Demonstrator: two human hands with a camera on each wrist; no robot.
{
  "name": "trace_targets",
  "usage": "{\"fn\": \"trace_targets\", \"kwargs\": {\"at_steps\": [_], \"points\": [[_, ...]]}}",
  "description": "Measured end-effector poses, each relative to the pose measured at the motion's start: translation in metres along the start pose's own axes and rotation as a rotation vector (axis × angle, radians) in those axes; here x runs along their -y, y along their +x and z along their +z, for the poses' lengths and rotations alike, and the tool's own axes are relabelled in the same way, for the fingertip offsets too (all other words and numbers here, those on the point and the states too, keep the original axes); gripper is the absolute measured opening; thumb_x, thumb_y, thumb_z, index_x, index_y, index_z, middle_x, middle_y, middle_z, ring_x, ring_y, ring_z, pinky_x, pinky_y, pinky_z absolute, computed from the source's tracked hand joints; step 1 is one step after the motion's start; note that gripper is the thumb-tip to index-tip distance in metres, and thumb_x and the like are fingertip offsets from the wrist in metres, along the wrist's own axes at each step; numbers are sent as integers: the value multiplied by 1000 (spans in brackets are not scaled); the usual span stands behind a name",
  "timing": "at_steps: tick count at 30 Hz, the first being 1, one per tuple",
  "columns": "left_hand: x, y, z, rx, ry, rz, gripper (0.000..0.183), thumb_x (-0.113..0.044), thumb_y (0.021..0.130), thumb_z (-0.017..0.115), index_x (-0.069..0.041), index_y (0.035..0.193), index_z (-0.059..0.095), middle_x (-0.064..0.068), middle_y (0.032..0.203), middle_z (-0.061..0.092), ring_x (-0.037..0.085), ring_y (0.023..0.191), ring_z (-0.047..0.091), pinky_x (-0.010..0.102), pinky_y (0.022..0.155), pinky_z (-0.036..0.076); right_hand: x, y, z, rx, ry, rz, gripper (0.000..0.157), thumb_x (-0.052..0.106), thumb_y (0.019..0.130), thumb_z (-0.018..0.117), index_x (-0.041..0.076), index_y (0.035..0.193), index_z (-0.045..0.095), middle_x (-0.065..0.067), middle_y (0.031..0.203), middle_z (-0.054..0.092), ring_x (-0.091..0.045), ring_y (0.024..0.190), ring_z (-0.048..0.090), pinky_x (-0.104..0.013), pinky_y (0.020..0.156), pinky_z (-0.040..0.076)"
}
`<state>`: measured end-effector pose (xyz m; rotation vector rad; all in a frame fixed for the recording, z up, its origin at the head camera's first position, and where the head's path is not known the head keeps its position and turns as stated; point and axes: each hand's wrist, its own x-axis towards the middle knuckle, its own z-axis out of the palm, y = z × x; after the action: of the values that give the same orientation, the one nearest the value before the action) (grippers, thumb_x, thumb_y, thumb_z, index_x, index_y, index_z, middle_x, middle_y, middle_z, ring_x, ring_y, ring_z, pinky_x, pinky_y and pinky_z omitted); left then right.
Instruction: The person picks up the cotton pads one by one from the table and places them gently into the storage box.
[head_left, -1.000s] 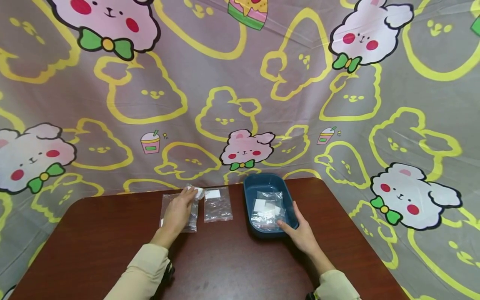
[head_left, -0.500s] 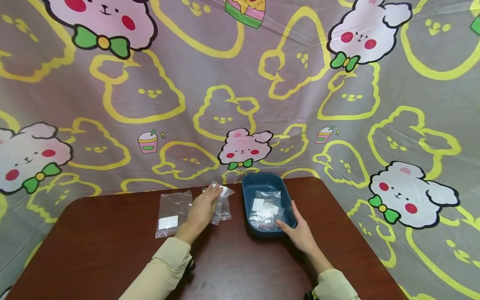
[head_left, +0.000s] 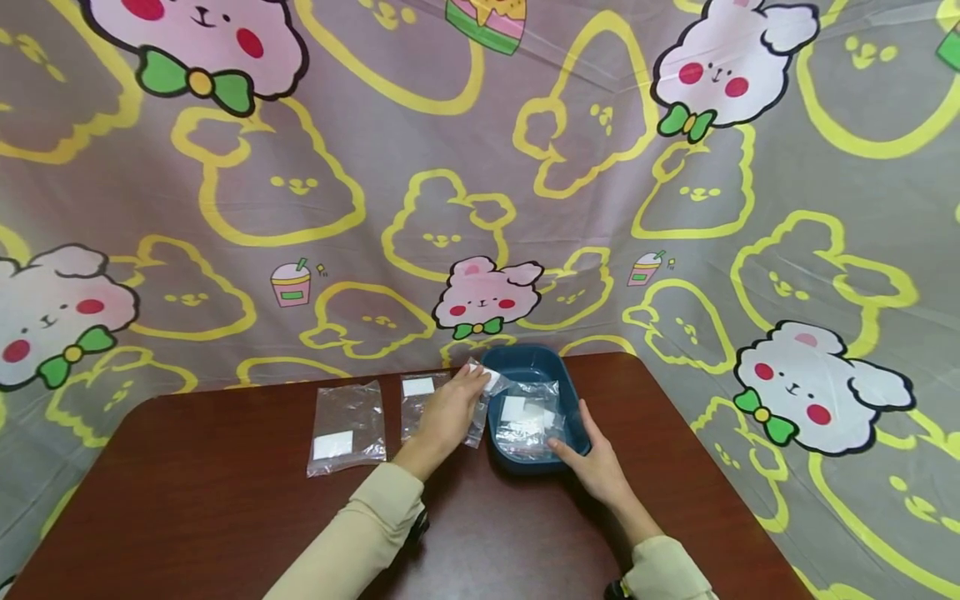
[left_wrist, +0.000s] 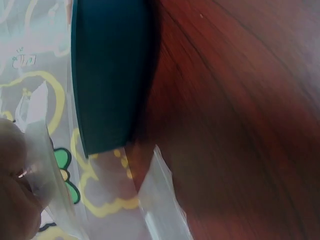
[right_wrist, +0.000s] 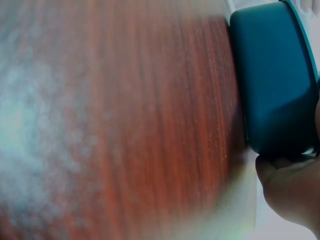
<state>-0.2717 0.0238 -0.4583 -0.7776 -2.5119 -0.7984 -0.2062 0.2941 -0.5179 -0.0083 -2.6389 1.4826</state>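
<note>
My left hand (head_left: 448, 414) pinches a small clear plastic bag (head_left: 492, 380) with a white label, just over the left rim of a dark blue bin (head_left: 561, 367). The left wrist view shows the held bag (left_wrist: 57, 187) close to the fingertips, apart from the bin's outer wall (left_wrist: 110, 75). With its thumb over the rim, my right hand (head_left: 603, 471) grips the bin's near right side. Several clear bags (head_left: 531, 417) with white labels lie inside the bin. In the right wrist view, the fingers (right_wrist: 292, 195) sit against the bin's wall (right_wrist: 275, 80).
Two more clear bags lie on the brown table (head_left: 225, 467): a left bag (head_left: 347, 417) and a middle bag (head_left: 417, 387), the latter partly behind my left hand. A patterned cloth (head_left: 450, 208) hangs right behind the table's back edge.
My left hand has carried the pinched bag rightward, from above the left bag, past the middle bag, to the bin's rim. My right hand has stayed on the bin.
</note>
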Motion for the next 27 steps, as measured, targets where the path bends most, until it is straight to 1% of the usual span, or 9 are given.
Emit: {"fn": "trace_targets", "kwargs": {"at_steps": [5, 9, 16, 19, 22, 27], "points": [[-12, 7, 9, 25, 5, 6, 32, -8, 101, 60, -9, 132, 68, 9, 138, 61, 29, 134, 52, 47, 99, 51, 0, 0, 1, -6, 4, 18, 99, 44, 89, 76, 16, 163, 16, -17, 164, 23, -40, 149, 21, -62, 118, 19], [-22, 13, 17, 62, 3, 0, 32, -9, 102, 58, -11, 133, 67, 9, 140, 60, 27, 136, 50, 45, 101, 50, 0, 1, 2, -13, 9, 6, 99, 43, 89, 76, 13, 162, 17, -17, 164, 23, -41, 149, 22, -63, 117, 20], [-39, 22, 30, 96, 8, 8, 33, -10, 103, 57, -15, 134, 67, 8, 142, 58, 24, 136, 49, 43, 99, 52, -2, 3, 2, -13, 14, -17, 97, 40, 90, 76, 12, 162, 18, -17, 164, 24, -41, 149, 22, -61, 118, 20], [-45, 25, 34, 114, 2, -10, 33, -12, 104, 56, -17, 135, 66, 6, 143, 57, 23, 138, 48, 43, 99, 52, -2, 2, 2, -12, 17, -17, 97, 40, 90, 76, 12, 162, 17, -17, 164, 23, -41, 149, 21, -62, 118, 19], [-50, 28, 37, 142, -6, -41, 34, -16, 106, 52, -19, 137, 64, 4, 146, 55, 21, 140, 45, 44, 101, 51, -1, 2, 1, -10, 21, -16, 97, 40, 90, 76, 12, 162, 17, -17, 164, 22, -41, 149, 20, -63, 117, 19], [-57, 33, 42, 170, 9, -73, 36, -19, 106, 51, -22, 140, 62, 3, 148, 53, 20, 141, 43, 45, 99, 52, -1, 2, 1, -8, 29, -18, 96, 40, 90, 76, 13, 162, 18, -16, 164, 23, -39, 150, 20, -62, 118, 19]]}}
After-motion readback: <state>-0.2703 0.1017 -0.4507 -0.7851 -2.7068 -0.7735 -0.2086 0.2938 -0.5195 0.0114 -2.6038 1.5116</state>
